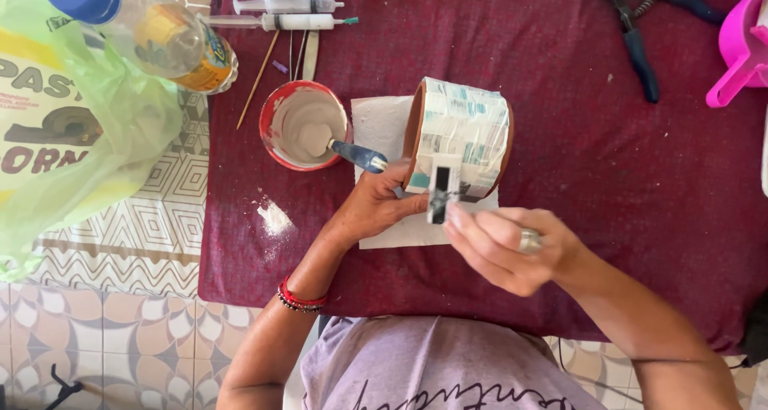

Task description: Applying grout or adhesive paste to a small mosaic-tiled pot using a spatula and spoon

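Fingers (460, 218) of right hand (504, 250) pinch a paper strip (440, 192) against the pot (460, 138); left hand (376, 202) grips pot's rim, pot tipped on white sheet (376, 126). Paste bowl (304, 126) just left of pot. Best press strip flat, smoothing wrinkles outward.

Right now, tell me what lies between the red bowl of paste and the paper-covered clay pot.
In the head view, a blue-handled tool reaches from the red bowl toward the clay pot, over the white paper sheet; the left hand is just below.
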